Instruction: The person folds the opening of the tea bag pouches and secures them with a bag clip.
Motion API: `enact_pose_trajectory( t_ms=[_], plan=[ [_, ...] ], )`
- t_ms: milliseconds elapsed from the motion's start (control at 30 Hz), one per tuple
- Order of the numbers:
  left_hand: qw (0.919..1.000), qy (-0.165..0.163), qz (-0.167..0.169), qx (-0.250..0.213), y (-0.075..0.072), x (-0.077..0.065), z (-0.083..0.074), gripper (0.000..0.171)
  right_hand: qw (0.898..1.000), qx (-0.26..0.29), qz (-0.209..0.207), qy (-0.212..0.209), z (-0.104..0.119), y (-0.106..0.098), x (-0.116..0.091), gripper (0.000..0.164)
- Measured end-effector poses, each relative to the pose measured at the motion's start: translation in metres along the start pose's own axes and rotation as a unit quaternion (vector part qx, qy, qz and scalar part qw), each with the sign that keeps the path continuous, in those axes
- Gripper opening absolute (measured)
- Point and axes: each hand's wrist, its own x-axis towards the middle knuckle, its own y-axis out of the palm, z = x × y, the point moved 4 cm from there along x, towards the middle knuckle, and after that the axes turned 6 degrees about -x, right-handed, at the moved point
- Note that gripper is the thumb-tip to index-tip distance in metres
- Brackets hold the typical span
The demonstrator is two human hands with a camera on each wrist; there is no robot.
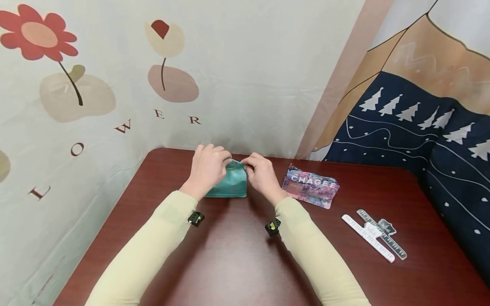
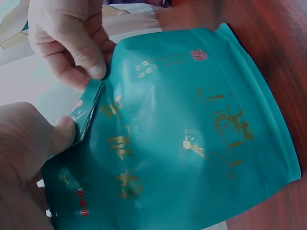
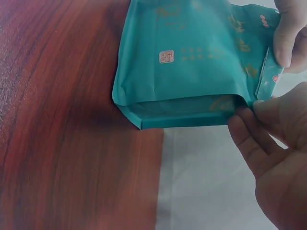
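Observation:
A teal pouch point(image 1: 234, 182) with gold characters stands at the back of the table, its flat base toward the person. My left hand point(image 1: 208, 168) pinches the top edge on the left, thumb on the front face. At the top right corner my right hand point(image 1: 263, 174) pinches the same edge between thumb and fingers. In the left wrist view a strip of the pouch's top point(image 2: 86, 111) is folded over between the two hands. The right wrist view shows the side gusset of the pouch point(image 3: 184, 111) bulging inward below the right hand point(image 3: 278, 139).
Right of the hands lies a crumpled purple-pink pouch point(image 1: 311, 187) lettered CHAGEE. Nearer the right side are two long bag clips, one white point(image 1: 369, 239) and one dark grey-green point(image 1: 390, 240). A printed cloth wall point(image 1: 249, 85) hangs right behind the table's back edge.

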Motion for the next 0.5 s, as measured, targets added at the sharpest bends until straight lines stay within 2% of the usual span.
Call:
enact_pose_trajectory(
  t_ms=[167, 500],
  plan=[
    [0.9997, -0.01, 0.023, -0.003, -0.0016, 0.0027, 0.0011, 0.011, 1.0, -0.001, 0.002, 0.006, -0.0013, -0.0013, 0.0001, 0.015],
    [0.9995, -0.017, 0.024, -0.012, -0.0016, 0.003, 0.0023, 0.007, 0.999, 0.029, -0.005, 0.03, 0.0041, -0.0001, 0.0018, 0.009]
  ],
)
